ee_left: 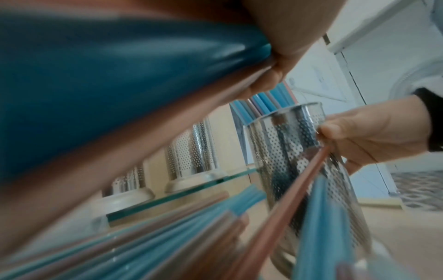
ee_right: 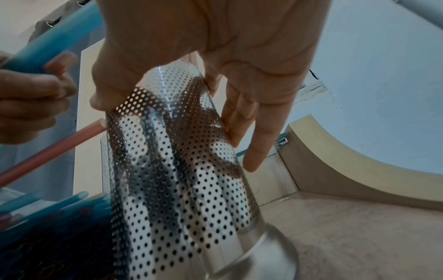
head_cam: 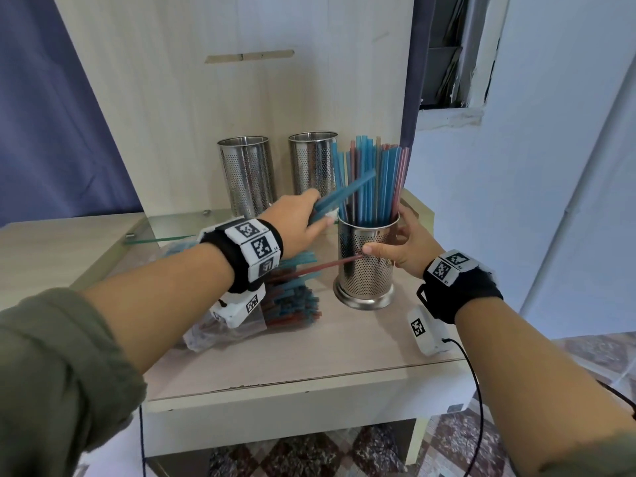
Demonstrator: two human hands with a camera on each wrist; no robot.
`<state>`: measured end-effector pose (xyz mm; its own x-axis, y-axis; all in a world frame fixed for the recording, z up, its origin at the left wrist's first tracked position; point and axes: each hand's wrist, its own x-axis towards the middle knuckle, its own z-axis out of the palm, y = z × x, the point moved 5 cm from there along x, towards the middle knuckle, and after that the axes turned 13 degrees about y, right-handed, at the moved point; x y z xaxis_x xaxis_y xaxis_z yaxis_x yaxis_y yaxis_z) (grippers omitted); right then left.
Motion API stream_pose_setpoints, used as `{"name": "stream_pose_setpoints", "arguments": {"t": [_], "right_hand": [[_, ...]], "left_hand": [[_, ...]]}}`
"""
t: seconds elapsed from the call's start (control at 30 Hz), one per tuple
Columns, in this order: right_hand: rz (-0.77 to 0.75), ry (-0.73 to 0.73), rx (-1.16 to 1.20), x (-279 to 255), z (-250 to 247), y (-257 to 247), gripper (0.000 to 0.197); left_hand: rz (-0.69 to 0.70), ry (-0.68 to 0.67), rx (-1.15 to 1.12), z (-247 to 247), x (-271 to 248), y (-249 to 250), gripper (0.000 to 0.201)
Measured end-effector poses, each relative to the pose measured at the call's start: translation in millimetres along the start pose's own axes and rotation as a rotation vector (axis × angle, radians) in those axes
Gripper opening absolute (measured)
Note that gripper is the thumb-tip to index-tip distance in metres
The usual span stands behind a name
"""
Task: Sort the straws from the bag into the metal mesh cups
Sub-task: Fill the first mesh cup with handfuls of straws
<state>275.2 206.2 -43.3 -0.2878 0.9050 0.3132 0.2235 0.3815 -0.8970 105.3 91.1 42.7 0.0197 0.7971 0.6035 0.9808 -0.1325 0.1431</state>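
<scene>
With the near mesh cup [head_cam: 366,259] as the landmark, the clear bag [head_cam: 241,315] lay to its left on the table [head_cam: 309,359], holding a heap of blue and red straws [head_cam: 292,297] whose ends pointed toward the cup; one red straw [head_cam: 323,266] reached out of the heap and touched the cup's perforated wall. Above the bag, the left hand [head_cam: 299,222] was up beside the cup's rim, its fingers curled round a few blue straws [head_cam: 344,191] that slanted up and right over the cup's mouth — the left wrist view showed them pinched between thumb and fingers. Behind the landmark cup, two more mesh cups [head_cam: 247,177] stood side by side on a glass shelf [head_cam: 165,228], against a pale wooden back panel [head_cam: 241,80]. The near cup itself stood upright, filled with a bundle of standing straws [head_cam: 375,180], mostly blue with some pink. On its right, the right hand [head_cam: 402,246] gripped the cup — thumb across the front wall, fingers round the far side.
</scene>
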Motion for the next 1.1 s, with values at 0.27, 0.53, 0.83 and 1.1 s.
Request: {"name": "stream_pose_setpoints", "arguments": {"t": [0.27,0.53,0.83,1.1], "right_hand": [[-0.026,0.005,-0.024,5,0,3,0.11],[-0.053,0.019,-0.013,4,1,0,0.104],[0.016,0.018,-0.003,0,-3,-10,0.116],[-0.514,0.405,-0.217,-43,-12,-98,0.095]], "left_hand": [[-0.12,0.199,-0.086,-34,41,-2,0.027],[-0.157,0.378,-0.235,-70,55,6,0.026],[-0.252,0.585,-0.616,-118,55,8,0.022],[-0.238,0.785,-0.75,-154,43,4,0.017]]}}
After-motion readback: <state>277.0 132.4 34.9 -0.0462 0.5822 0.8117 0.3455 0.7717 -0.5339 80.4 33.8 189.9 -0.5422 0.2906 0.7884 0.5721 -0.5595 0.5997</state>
